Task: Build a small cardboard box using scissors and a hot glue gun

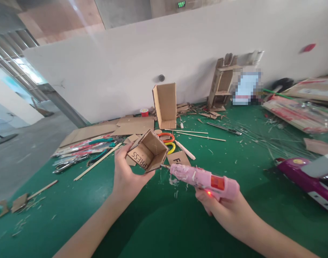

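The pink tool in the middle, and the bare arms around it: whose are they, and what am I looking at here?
There is no robot here: these are a person's own bare hands. The single picture comes from a camera worn on that person's head, looking forward and down, so the arms reach in from the bottom edge.

The left hand holds a small open cardboard box. The right hand grips a pink glue gun, its tip at the box's edge and a small red light glowing.

On the green table lie thin wooden sticks, an orange scissor handle and cardboard scraps. A taller open cardboard piece stands behind, near the wall.
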A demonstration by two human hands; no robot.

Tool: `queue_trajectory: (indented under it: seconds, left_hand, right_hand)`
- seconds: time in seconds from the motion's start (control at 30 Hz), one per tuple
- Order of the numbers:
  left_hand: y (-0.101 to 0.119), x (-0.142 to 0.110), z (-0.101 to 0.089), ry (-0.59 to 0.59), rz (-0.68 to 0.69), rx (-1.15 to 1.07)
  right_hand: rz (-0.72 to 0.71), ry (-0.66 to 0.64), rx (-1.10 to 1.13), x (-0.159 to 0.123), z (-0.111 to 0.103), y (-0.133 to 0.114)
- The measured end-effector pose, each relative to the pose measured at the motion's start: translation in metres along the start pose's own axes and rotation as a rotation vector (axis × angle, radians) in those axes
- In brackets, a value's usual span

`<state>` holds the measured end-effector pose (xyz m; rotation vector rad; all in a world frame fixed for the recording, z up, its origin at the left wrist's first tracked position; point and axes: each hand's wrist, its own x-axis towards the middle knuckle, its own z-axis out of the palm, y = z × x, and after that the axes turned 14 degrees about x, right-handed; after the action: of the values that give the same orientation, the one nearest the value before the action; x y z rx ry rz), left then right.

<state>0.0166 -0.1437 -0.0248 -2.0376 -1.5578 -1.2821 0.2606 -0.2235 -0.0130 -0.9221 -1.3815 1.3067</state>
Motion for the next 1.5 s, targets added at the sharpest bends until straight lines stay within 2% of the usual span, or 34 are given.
queue_trajectory:
  seconds: [0.5,0.73,1.07,1.5]
  left_hand:
    - [0.0018,-0.0001,0.0005,-0.007,-0.053,-0.030]
    - [0.0017,-0.0006,-0.0008,0.002,-0.027,-0.001]
    - [0.0000,0.0005,-0.0005,-0.003,0.011,-0.020]
    - [-0.0002,-0.0002,-0.0004,0.007,-0.010,-0.022]
  right_hand:
    - [-0.001,0.085,-0.038,0.0025,-0.0043,-0.0012]
    - [0.081,0.011,0.011,-0.0029,-0.0034,0.0011]
    - [0.050,-0.016,-0.003,0.0002,-0.0027,-0.0023]
    - [0.021,0.031,-0.054,0.0031,-0.0038,-0.0023]
